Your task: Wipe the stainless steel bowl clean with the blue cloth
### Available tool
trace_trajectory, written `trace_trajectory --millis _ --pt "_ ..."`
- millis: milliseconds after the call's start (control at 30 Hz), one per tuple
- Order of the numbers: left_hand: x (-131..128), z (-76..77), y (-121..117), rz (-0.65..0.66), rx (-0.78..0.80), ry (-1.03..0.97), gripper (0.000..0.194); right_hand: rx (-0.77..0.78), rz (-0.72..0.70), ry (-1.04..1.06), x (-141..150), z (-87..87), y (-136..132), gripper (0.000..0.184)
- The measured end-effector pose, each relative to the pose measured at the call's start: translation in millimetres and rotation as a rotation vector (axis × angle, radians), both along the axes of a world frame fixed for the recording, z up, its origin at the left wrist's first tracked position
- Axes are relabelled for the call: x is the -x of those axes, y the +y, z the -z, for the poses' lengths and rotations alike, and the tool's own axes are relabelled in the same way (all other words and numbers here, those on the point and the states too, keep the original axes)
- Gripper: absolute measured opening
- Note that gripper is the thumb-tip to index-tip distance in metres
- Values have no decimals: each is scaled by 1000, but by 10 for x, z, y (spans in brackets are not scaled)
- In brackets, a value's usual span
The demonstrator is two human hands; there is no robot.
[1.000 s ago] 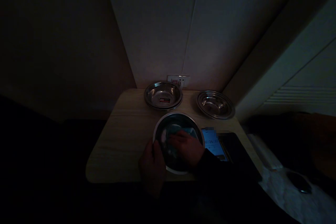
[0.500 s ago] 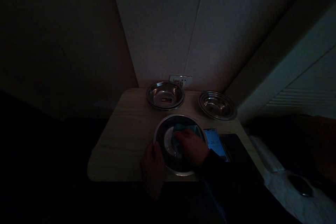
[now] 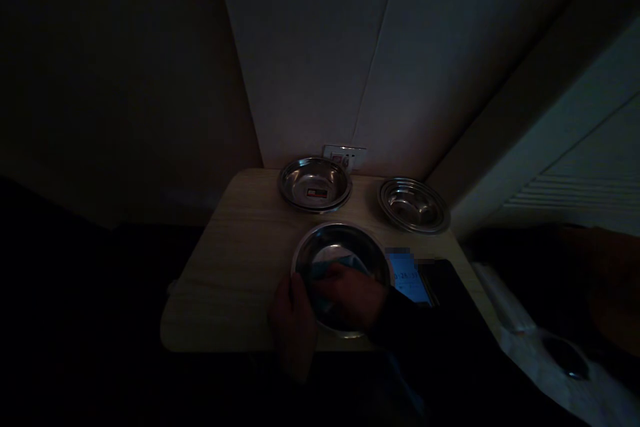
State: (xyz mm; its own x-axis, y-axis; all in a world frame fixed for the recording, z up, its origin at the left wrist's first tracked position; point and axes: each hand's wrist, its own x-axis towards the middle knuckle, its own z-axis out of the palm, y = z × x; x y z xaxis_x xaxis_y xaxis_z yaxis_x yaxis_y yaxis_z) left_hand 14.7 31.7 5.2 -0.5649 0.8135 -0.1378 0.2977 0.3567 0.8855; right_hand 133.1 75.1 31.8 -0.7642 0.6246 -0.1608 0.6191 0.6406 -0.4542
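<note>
A shiny metal bowl [image 3: 367, 240] stands near the front of the small wooden table [image 3: 225, 280]. My left hand [image 3: 293, 320] grips its left rim, thumb over the edge. Inside the bowl, my right hand [image 3: 353, 293] is closed on a blue-green cloth [image 3: 327, 265] and presses it against the inner surface toward the left. Part of the cloth is hidden under the fingers. The scene is dark, so finer details of the fingers are hard to make out.
Stacked metal bowls [image 3: 315, 180] with a label stand at the back, by a wall socket [image 3: 345, 155]. Another bowl stack [image 3: 414, 207] is at the back right. A lit phone [image 3: 407, 277] and a dark flat object [image 3: 455, 287] lie right of the bowl.
My right hand has moved the cloth left and toward me inside the bowl. My left hand keeps its place on the rim.
</note>
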Motion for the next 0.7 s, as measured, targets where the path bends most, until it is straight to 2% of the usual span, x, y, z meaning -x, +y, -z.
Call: trace_trajectory --millis 233,333,433,533,600,700 --pt "-10 28 -44 -5 -26 -3 35 -126 306 -151 158 42 195 32" --pt "-9 31 -26 -13 -25 -13 34 -121 285 -135 148 37 225 37" --pt "0 18 4 -19 -14 -37 36 -63 120 -93 75 10 142 43" --pt "5 -5 18 -31 4 -56 36 -4 21 -52 32 -7 43 38" --pt "-2 -18 7 -36 2 -58 35 -14 86 -69 57 -4 27 37" --pt "-25 -20 -34 -30 -6 -56 34 -98 260 -165 152 14 103 38"
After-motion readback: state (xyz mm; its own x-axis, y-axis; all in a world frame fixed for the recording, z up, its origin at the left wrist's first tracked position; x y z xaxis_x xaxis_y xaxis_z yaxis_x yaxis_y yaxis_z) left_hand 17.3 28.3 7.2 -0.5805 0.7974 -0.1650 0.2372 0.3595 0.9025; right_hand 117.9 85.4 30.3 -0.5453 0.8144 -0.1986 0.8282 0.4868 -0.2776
